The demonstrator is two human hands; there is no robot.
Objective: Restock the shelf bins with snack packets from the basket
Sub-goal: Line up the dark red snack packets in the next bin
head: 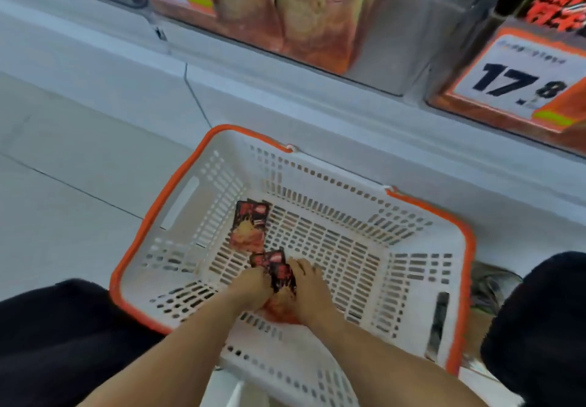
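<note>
In the white slotted plastic basket with orange rim [461, 279], I see my left hand [250, 286] and right hand [309, 291] curled on dark red snack packets [280, 271] wedged between the fingers; another packet [250, 225] lies just beyond.

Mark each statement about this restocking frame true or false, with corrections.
1. Both hands are inside the basket. True.
2. The left hand and right hand hold packets between them. True.
3. The basket is full to the rim. False: one loose packet lies on its mostly bare floor.
4. The price tag reads 12.5. False: it reads 17.8.
5. The basket rim is blue. False: orange.
</note>
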